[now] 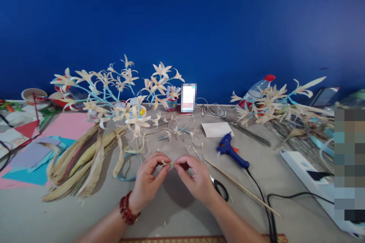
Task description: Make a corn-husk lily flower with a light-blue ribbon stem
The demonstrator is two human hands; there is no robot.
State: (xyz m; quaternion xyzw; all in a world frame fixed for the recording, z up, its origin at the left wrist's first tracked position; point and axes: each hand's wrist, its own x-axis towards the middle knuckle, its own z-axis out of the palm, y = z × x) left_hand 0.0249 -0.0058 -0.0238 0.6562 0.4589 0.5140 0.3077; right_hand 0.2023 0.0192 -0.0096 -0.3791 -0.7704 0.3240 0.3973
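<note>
Both hands meet over the front middle of the grey table. My left hand (151,176), with a red bead bracelet at the wrist, pinches a small pale twisted strip (165,164) between thumb and forefinger. Close on its right, the thumb and forefinger of my right hand (195,176) are pressed together at the strip's right end; what lies between those fingertips is too small to tell. Black-handled scissors (220,189) lie partly hidden behind my right hand. Small flower pieces (182,131) are scattered beyond the hands.
Dried husks (94,159) and coloured paper (71,124) lie left. A blue glue gun (232,151), a wooden stick (242,186) and a white power strip (308,182) are right. Husk flowers on blue stems (107,93) stand at the back, near a lit screen (188,98).
</note>
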